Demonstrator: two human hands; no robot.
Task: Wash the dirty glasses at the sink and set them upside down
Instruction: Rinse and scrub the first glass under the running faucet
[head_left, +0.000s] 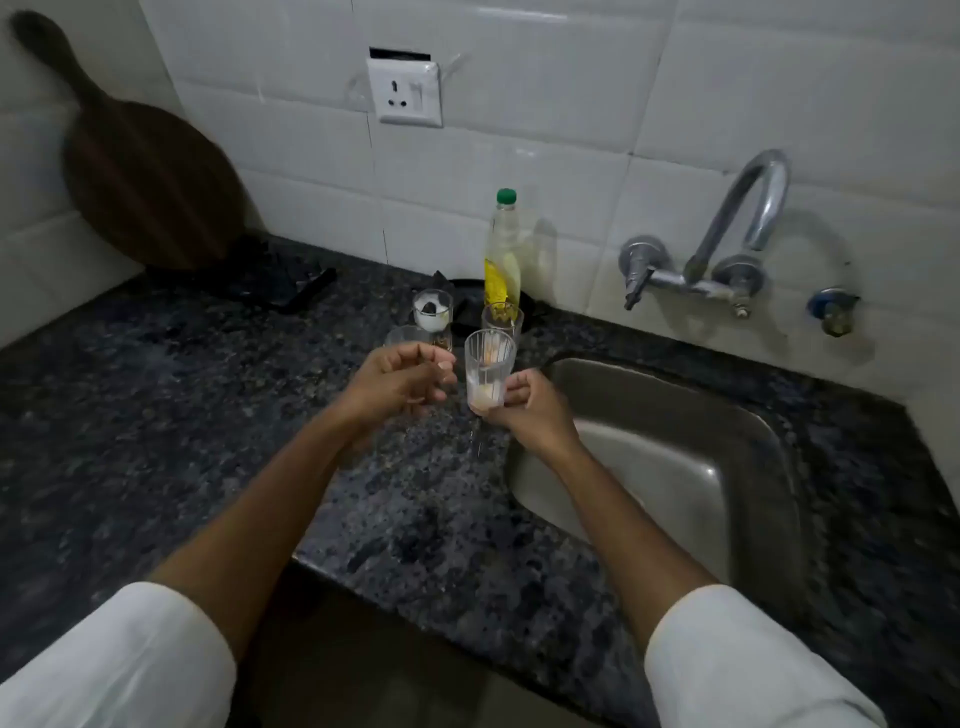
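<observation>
On the far left a dark wooden board leans on the tiled wall and plays no part in the work. On the counter three glasses wait near the back: one with white residue, a clear one in front of it, and a third just before the soap bottle. All three stand mouth up, so I judge them not yet washed.

The left hand is loosely curled beside the clear glass; I cannot tell if it grips anything, the view is dim there. The right hand is closed around the base of a milky glass, held upright at the sink's edge. The sink looks dry and the tap shows no water. No glass stands upside down, so the task seems only at its beginning.
</observation>
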